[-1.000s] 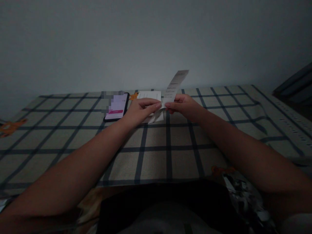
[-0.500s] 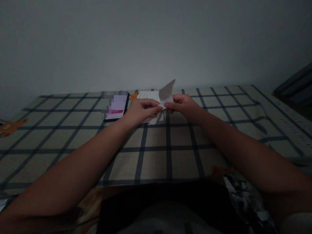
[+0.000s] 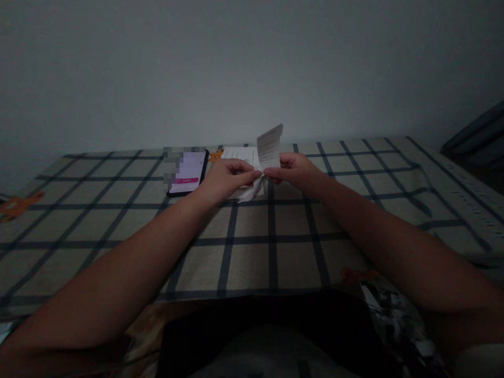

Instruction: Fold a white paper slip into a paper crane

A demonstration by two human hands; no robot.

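Note:
A thin sheet of printed paper (image 3: 270, 145) stands up between my two hands, its lower part bent down below the fingers. My left hand (image 3: 230, 177) pinches it between thumb and forefinger from the left. From the right, my right hand (image 3: 291, 169) pinches the same sheet, with its thumb tip almost against the left fingertips. Behind and beneath the hands, another white printed paper (image 3: 238, 153) lies flat on the table, partly covered by them. Close to my left hand lies a phone (image 3: 189, 170) with its screen lit.
A checked tablecloth (image 3: 252, 262) with orange animal figures covers the table. Its far edge meets a plain wall (image 3: 252, 68). A dark striped object (image 3: 478, 134) rises beyond the right edge. Patterned fabric (image 3: 397, 320) hangs below the near edge.
The upright part of the paper has risen slightly and turned flatter toward me. Both hands keep nearly the same place, their fingertips shifted a little.

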